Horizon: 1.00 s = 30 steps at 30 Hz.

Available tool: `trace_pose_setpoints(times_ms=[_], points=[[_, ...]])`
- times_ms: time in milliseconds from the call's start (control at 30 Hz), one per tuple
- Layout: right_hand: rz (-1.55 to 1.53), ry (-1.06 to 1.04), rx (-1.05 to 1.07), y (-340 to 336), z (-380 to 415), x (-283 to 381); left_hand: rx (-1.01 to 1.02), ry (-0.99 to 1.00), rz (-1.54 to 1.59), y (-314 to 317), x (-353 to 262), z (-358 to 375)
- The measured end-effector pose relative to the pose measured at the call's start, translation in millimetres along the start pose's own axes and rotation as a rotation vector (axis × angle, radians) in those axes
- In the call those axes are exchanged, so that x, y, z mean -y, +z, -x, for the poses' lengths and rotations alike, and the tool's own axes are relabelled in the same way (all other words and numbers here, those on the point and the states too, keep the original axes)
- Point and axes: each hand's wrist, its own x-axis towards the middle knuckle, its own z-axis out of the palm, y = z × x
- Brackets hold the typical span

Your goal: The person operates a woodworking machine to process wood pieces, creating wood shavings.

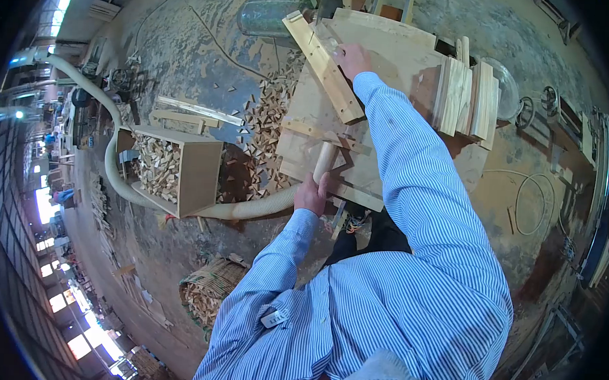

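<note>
My left hand [311, 194] is closed round a pale, round wooden-looking cylinder [325, 160] at the near edge of the worktable [398, 65]. The cylinder's far end meets a flat wooden strip [307, 129] on the tabletop. Farther out, my right hand [354, 60] is low over the table, fingers bent, beside a thick wooden bar [326, 72] with dark holes or screws in it. What those fingers hold, if anything, is too small to make out. A round saw blade [329, 2] stands past the table's far edge.
Curved wooden pieces [451, 94] stand on the table's right side. Small triangular offcuts [263, 130] cover the floor at left, near an open box [200, 175] full of offcuts. A thick ribbed hose [249, 208] runs past it. A woven basket [212, 281] sits lower left.
</note>
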Motion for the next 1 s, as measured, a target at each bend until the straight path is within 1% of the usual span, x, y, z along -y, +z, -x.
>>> trace_pose_setpoints(times_ms=[167,233,367,433,467,533,567,633,667,733,767,833,867,933,1000], points=[[-0.012,0.03,0.047,-6,-10,-2,-0.065,0.034,-0.013,2,-11,-7],[-0.019,-0.003,-0.046,-9,-8,-1,-0.076,0.034,-0.042,6,-10,-9],[0.03,-0.052,-0.039,-18,3,3,-0.043,-0.004,-0.041,6,-9,-11],[0.037,-0.089,-0.097,-16,11,1,-0.082,0.021,-0.062,7,-8,-9],[0.042,-0.093,-0.092,-17,12,0,-0.082,0.017,-0.054,7,-8,-9],[-0.032,0.097,-0.076,-17,11,-6,-0.075,0.002,-0.085,4,-8,-6],[-0.028,0.091,-0.071,-19,9,-10,-0.077,-0.003,-0.078,3,-8,-5],[0.176,-0.072,-0.14,-36,20,-2,-0.027,-0.008,-0.082,-3,-7,1],[0.179,-0.072,-0.137,-38,29,4,-0.025,-0.009,-0.08,-6,-6,5],[0.135,-0.198,-0.126,-36,49,14,0.006,-0.016,-0.044,-8,2,17],[0.139,-0.202,-0.127,-36,56,19,0.004,-0.015,-0.038,-9,5,22],[0.104,-0.064,-0.015,-28,63,22,0.0,-0.017,-0.045,-9,10,29],[0.107,-0.068,-0.01,-24,68,24,-0.001,-0.022,-0.039,-8,14,35],[0.097,0.051,0.021,-12,73,25,-0.026,-0.007,-0.021,-8,22,43],[0.052,0.063,0.023,-2,69,26,-0.014,-0.019,-0.018,-8,28,49]])
